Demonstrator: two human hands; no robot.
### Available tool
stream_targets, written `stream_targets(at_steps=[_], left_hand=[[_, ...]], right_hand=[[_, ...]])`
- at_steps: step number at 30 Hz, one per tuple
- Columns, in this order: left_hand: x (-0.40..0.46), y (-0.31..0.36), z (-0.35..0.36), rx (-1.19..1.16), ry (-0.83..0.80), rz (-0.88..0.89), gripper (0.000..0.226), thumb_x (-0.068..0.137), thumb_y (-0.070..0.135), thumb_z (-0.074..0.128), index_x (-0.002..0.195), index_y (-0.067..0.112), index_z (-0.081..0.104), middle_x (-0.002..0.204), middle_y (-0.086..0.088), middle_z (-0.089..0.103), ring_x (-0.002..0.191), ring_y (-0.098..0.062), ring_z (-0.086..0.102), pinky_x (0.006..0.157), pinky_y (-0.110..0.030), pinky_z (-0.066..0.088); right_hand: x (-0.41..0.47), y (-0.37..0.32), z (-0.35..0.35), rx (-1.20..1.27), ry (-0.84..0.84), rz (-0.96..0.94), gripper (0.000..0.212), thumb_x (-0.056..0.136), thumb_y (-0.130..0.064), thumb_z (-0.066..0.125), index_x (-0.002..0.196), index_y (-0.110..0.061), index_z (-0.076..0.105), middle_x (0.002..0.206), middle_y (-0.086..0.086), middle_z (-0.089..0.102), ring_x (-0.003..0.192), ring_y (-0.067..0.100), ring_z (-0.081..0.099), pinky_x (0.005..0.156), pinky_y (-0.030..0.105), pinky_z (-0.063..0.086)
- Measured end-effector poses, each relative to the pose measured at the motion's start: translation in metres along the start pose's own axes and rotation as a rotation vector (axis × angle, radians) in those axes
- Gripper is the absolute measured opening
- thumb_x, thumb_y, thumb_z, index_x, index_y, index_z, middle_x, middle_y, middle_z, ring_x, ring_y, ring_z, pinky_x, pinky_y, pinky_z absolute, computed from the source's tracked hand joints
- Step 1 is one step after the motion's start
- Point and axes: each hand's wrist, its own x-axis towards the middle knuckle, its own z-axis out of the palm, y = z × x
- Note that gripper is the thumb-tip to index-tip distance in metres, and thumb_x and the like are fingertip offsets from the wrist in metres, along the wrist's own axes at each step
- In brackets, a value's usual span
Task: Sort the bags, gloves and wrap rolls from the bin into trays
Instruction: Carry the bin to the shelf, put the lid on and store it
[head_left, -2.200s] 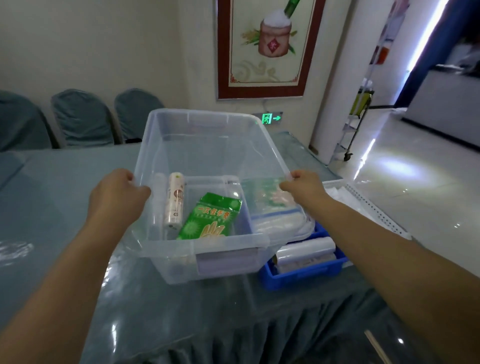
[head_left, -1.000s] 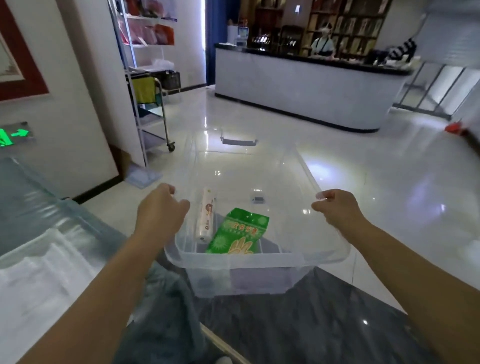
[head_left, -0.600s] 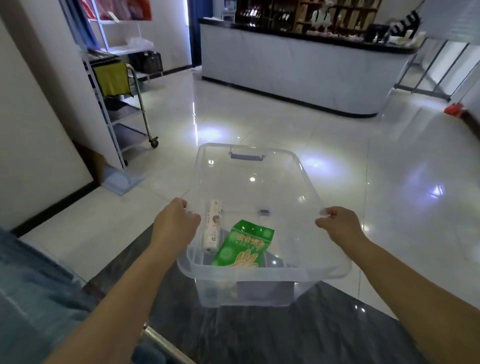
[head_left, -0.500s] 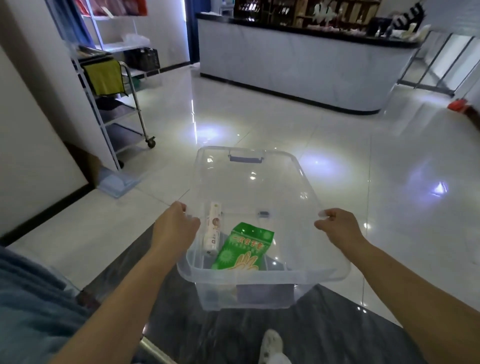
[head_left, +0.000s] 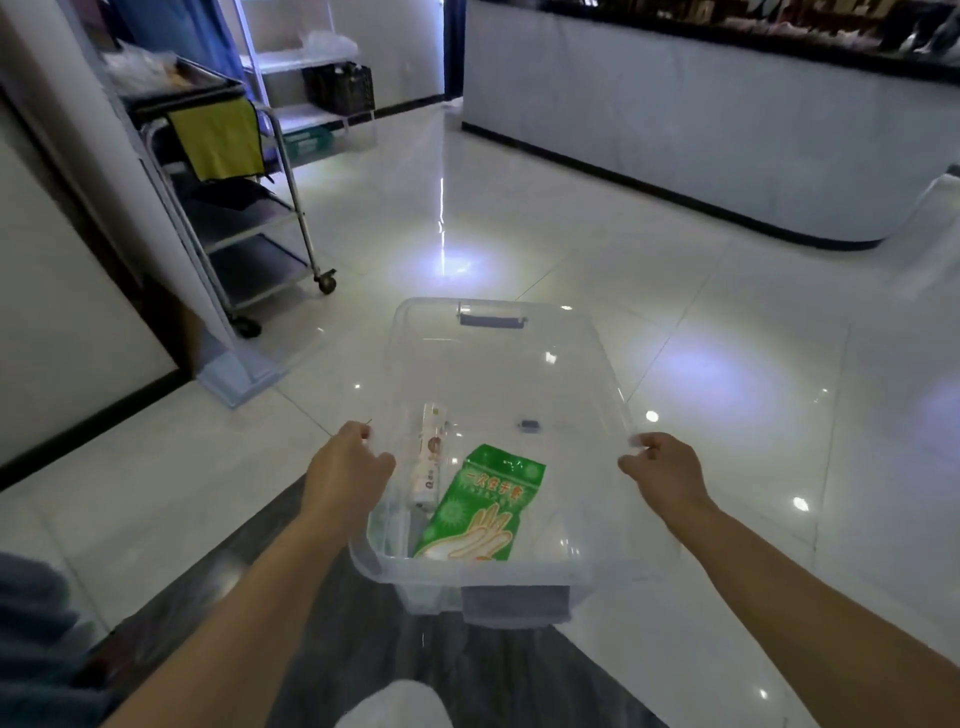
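At 6 o'clock, nearest you, a pale shoe tip (head_left: 395, 706) is showing over a dark floor strip (head_left: 363, 623), with blue cloth (head_left: 36, 639) at 8 o'clock. Your arms are reaching forward on both sides of the clear bin (head_left: 498, 577). Your left hand (head_left: 345, 470) is gripping the bin's left rim, fingers curled over the edge, and your right hand (head_left: 667, 473) is clamping the right rim in the same way; you are holding the bin in the air above the floor.

Inside the bin, the green glove pack (head_left: 480, 506) is lying at the near end, slightly left of centre. Just beside it, toward 9 o'clock, the wrap roll (head_left: 428, 457) is lying lengthwise along the left wall; whether the two are touching is unclear. The rest of the bin's bottom is showing the white tile floor (head_left: 727, 322) through it. The far handle (head_left: 491, 319) is sitting at 12 o'clock.

Farther off, a metal cart (head_left: 249, 218) with a yellow cloth (head_left: 218, 137) is standing at 10 o'clock, and a long white counter (head_left: 701, 119) is running across 1 o'clock.
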Motion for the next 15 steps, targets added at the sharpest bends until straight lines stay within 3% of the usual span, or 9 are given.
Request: stream_targets(at_steps=[2,5,15], left_hand=[[0.038,0.013,0.009,0.0,0.015,-0.025,0.044,0.084,0.02,0.06,0.126,0.012,0.049,0.102,-0.007,0.063,0.084,-0.024,0.059,0.077,-0.034,0.053],[0.102,0.031,0.02,-0.016,0.043,-0.049,0.042,0.083,0.019,0.06,0.124,0.011,0.051,0.095,-0.004,0.059,0.084,-0.025,0.057,0.073,-0.03,0.046],[0.361,0.112,0.042,-0.075,0.029,-0.099,0.044,0.085,0.019,0.061,0.126,0.01,0.049,0.093,-0.005,0.06,0.068,-0.016,0.055,0.058,-0.027,0.04]], right_hand=[[0.047,-0.016,0.013,-0.012,-0.033,-0.011,0.037,0.077,-0.005,0.064,0.114,-0.006,0.061,0.084,0.005,0.058,0.078,0.023,0.056,0.073,0.028,0.043],[0.119,-0.041,0.039,-0.019,-0.074,-0.037,0.037,0.078,-0.005,0.063,0.115,-0.006,0.06,0.08,0.003,0.057,0.074,0.022,0.056,0.071,0.029,0.043],[0.363,-0.159,0.131,-0.072,-0.099,-0.049,0.035,0.078,-0.004,0.065,0.112,-0.004,0.062,0.073,-0.001,0.055,0.074,0.023,0.055,0.072,0.03,0.043]])
